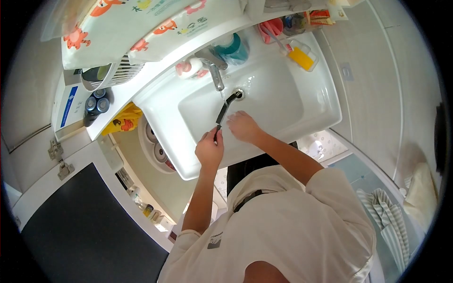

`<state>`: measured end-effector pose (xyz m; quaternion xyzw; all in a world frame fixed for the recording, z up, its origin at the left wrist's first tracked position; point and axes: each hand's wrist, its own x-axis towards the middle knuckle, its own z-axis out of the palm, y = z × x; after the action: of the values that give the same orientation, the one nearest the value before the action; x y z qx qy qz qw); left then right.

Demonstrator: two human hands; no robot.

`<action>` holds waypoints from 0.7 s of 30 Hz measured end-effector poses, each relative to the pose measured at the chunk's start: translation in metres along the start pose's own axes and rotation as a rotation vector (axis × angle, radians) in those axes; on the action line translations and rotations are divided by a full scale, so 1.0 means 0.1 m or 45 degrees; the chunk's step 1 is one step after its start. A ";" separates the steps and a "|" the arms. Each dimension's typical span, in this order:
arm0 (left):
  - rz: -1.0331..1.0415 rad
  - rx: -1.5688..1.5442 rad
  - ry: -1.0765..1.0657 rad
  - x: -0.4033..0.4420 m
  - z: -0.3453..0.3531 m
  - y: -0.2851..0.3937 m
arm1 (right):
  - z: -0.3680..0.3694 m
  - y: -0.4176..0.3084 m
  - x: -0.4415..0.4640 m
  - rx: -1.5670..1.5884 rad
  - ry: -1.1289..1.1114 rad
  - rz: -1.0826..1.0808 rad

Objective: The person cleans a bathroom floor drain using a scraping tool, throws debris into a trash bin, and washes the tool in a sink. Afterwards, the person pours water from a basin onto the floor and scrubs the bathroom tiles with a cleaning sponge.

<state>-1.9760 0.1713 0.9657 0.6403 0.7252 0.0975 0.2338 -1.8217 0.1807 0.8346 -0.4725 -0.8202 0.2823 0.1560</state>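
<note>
The left hand (210, 148) had its fingers closed around the lower end of a slim black tool (223, 112), which lay over the sink's (283, 101) basin. The tool slanted up and to the right in the view, and its far end reached the drain (239, 95); whether it touched the drain could not be told.

The right hand (242, 126) was just beside the tool, its back turned up and its fingers bent toward it. Whether those fingers were open or closed, or touched the tool, could not be told.

The metal faucet (216, 78) pointed down over the basin, and a thin stream of water (223, 96) fell from it near the tool. Drops lay on the basin beyond the drain.

On the sink's back ledge, a white and pink bottle (190, 69) stood left of the faucet and a teal container (234, 50) stood right of it. Farther right were a pink cup (271, 31) and a clear dish (309, 65) with an orange block (300, 59) on it. On the left, a white basket (123, 71) sat on the counter (112, 109), near a box (71, 106) and an object with 3 round blue tops (97, 102).
</note>
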 end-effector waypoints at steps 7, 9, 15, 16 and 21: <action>-0.172 -0.120 0.052 -0.10 -0.20 -0.26 | -0.22 -0.21 0.11 -0.197 -0.179 -0.076; -0.205 -0.120 0.045 -0.10 -0.21 -0.30 | -0.20 -0.24 0.15 -0.123 0.011 -0.094; -0.302 -0.303 0.027 -0.13 -0.13 -0.41 | -0.42 -0.30 0.32 -0.141 -0.118 -0.124; -0.312 -0.329 0.033 -0.14 -0.11 -0.43 | -0.44 -0.30 0.34 -0.196 -0.186 -0.125; -0.333 -0.345 0.009 -0.16 -0.09 -0.49 | -0.34 -0.23 0.34 -0.089 0.067 -0.263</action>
<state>-2.0221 0.1489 0.9552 0.5029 0.7833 0.1653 0.3260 -1.8368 0.2119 0.8753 -0.3980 -0.8695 0.2233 0.1889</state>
